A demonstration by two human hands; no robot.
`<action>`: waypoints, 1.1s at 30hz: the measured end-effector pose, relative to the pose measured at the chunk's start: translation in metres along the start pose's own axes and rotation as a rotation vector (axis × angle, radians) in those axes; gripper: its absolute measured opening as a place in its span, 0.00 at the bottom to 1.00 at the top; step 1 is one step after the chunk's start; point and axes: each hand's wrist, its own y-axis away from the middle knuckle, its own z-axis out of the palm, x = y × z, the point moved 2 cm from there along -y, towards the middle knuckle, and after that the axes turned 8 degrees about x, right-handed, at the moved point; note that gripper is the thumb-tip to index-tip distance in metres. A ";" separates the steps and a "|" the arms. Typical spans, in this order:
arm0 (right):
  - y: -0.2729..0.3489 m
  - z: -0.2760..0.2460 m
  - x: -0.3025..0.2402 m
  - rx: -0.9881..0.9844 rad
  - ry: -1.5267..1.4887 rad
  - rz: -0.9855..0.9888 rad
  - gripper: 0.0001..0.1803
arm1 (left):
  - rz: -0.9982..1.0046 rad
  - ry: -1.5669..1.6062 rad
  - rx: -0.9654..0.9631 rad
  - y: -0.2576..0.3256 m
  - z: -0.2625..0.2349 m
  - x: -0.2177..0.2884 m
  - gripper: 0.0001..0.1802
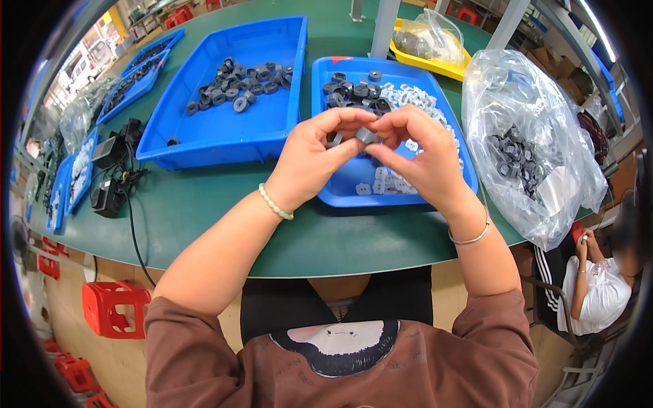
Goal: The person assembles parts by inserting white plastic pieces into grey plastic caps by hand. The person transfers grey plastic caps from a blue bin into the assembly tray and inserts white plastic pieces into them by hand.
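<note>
Above the smaller blue tray [408, 202], both my hands meet fingertip to fingertip. Between them is a small grey plastic piece [368, 135], pinched by the thumb and fingers of my right hand [428, 153]. My left hand [314, 158] is curled, with its thumb and fingers against the same piece. A second grey piece [334, 140] shows in the curl of my left hand. Under my hands the tray holds dark grey round parts [350, 92] and small whitish plastic parts [408, 97]. My fingers hide some of the tray's contents.
Left stands a larger blue tray [224, 146] with dark ring-shaped parts [241, 81]. A clear plastic bag [544, 115] of dark parts lies right. Behind are a yellow tray [445, 66] and metal posts. Black adapters with cables [109, 197] sit far left; a person [598, 292] sits right.
</note>
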 end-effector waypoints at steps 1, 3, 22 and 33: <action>0.000 -0.002 -0.002 -0.003 -0.009 -0.022 0.14 | 0.021 0.067 -0.027 0.001 0.000 -0.001 0.17; -0.001 -0.005 -0.007 -0.008 0.008 -0.053 0.16 | 0.048 0.131 -0.059 0.002 0.000 -0.001 0.18; -0.007 -0.066 -0.007 0.379 0.436 -0.089 0.12 | -0.115 0.137 -0.025 0.003 0.003 0.013 0.17; 0.004 -0.102 0.030 0.144 0.793 0.214 0.12 | -0.047 -0.194 -0.121 0.003 0.000 -0.002 0.16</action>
